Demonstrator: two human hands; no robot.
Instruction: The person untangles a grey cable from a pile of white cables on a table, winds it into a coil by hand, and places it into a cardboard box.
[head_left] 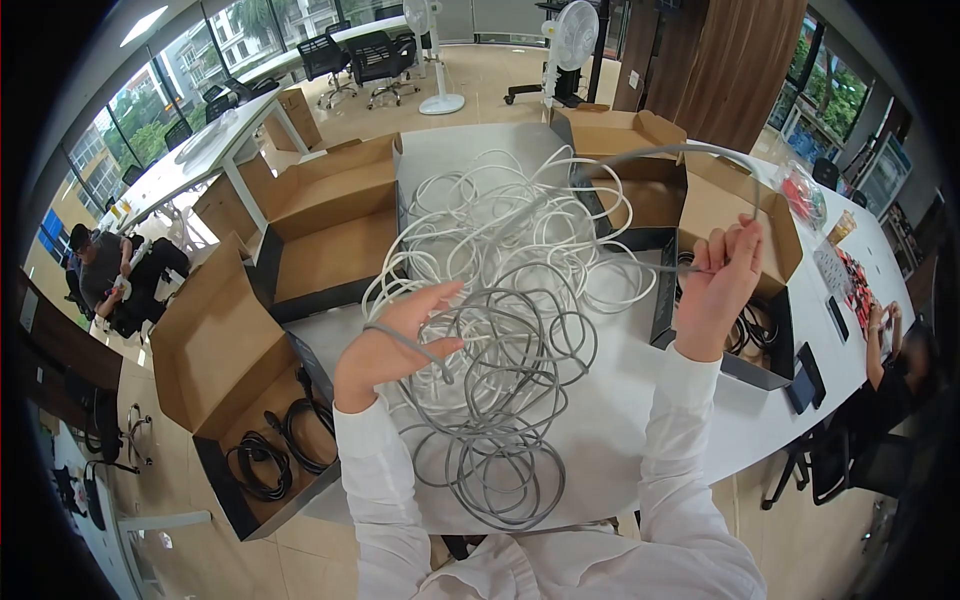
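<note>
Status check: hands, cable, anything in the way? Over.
Right hand raised, its grip closed on grey cable. Left hand open, grey strand across it. Possible hindrance: white cable mingling with the grey.

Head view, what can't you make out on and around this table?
All in the head view:
Most ends of the white cables: buried in the tangle.
Part of the near-right cardboard box's inside: covered by the right hand.
Red items at the table's right: too small to identify.

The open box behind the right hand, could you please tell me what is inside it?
Black cable lies inside the open box. The right hand covers part of the interior, so whatever lies behind it cannot be seen.
</note>
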